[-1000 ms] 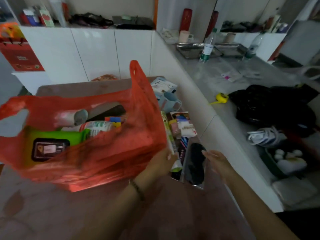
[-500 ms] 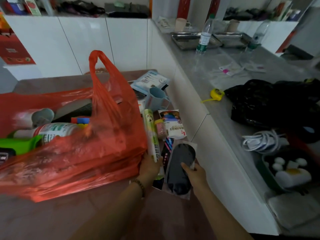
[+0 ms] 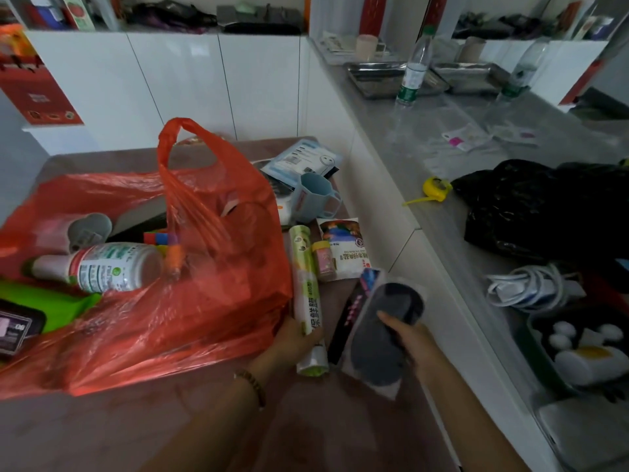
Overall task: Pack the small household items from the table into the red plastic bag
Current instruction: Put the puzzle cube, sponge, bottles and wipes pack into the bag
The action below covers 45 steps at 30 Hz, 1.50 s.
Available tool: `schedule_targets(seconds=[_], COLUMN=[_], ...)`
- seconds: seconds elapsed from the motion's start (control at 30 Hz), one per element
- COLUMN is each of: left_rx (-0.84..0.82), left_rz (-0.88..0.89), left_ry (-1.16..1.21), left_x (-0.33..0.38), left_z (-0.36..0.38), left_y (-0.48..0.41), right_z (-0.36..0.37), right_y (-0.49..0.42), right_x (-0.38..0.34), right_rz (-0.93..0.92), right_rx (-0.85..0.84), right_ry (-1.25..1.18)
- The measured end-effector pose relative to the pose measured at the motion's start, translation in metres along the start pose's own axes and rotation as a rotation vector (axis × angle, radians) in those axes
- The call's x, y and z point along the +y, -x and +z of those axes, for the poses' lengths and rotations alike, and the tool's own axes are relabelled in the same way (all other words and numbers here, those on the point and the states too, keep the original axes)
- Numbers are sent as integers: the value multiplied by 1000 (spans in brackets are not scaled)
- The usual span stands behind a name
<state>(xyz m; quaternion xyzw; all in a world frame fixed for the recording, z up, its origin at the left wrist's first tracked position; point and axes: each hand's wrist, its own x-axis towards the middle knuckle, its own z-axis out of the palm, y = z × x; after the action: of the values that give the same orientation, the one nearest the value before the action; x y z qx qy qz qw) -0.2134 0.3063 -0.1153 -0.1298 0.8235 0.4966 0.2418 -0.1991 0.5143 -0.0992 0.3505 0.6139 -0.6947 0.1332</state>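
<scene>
Right hand point(image 3: 412, 345) clasped round dark packet point(image 3: 374, 359); left hand point(image 3: 289, 342) at roll point(image 3: 306, 284), grip unclear

red bag point(image 3: 204, 301) | cut at left edge; left hand point(image 3: 289, 342) | fingers under roll point(image 3: 304, 274)

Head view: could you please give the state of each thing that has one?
red plastic bag: open, lying, partly filled
left hand: grips cling-film roll
right hand: holds dark packet
white bottle: on its side in bag
water bottle: upright, capped
tape measure: tape partly out
</scene>
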Motion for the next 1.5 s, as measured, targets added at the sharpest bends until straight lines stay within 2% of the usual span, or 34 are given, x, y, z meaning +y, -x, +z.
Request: schedule_targets(seconds=[0.1, 0.2, 0.27, 0.43, 0.53, 0.63, 0.7, 0.77, 0.83, 0.9, 0.93, 0.97, 1.07, 1.13, 1.23, 1.33, 1.4, 1.5], left_rx=[-32, -139, -166, -280, -277, -192, -80, 151, 562, 956, 1079, 1125, 983, 863, 692, 402, 289, 243], left_rz=[-5, 32, 88, 218, 250, 279, 379, 516, 694, 747, 721, 650, 400, 336, 443, 519, 560, 592], left_ry=[136, 222, 228, 237, 181, 129, 172, 176, -29, -331, -463, -559, -687, -619, -184, 494, 640, 615], left_x=[-10, -12, -8, 14, 9, 9, 14, 16, 9, 1, -6, -13, -35, -39, -30, -17, -14, -19], left_z=[-4, -13, -23, -62, -90, -122, -149, -183, -224, -264, -284, -302, -343, -359, -376, -391, -403, -410], left_y=[20, 52, 71, 112, 125, 143, 159, 168, 171, 171, 171, 169, 148, 136, 131, 131, 133, 131], right_z=[-20, -4, 20, 71, 96, 119, 136, 151, 164, 173, 181, 190, 225, 254, 295, 321, 333, 352], right_y=[16, 31, 46, 88, 112, 131, 142, 150, 157, 163, 170, 176, 208, 219, 220, 214, 208, 192], right_x=[-17, -17, -14, -26, -38, -44, -50, -56, -62, -69, -72, -75, -85, -88, -84, -84, -91, -101], right_rz=[88, 177, 165, 84, 55, 41, 10, -27, -49, -62, -66, -73, -67, -39, 23, 86, 124, 180], right_rx=[-121, -312, -439, -608, -639, -602, -606, -614, -630, -673, -712, -749, -858, -835, -742, -701, -642, -484], right_ry=[-219, -329, -359, -464, -414, -376, -391, -400, -376, -340, -318, -295, -193, -113, -12, -38, -106, -211])
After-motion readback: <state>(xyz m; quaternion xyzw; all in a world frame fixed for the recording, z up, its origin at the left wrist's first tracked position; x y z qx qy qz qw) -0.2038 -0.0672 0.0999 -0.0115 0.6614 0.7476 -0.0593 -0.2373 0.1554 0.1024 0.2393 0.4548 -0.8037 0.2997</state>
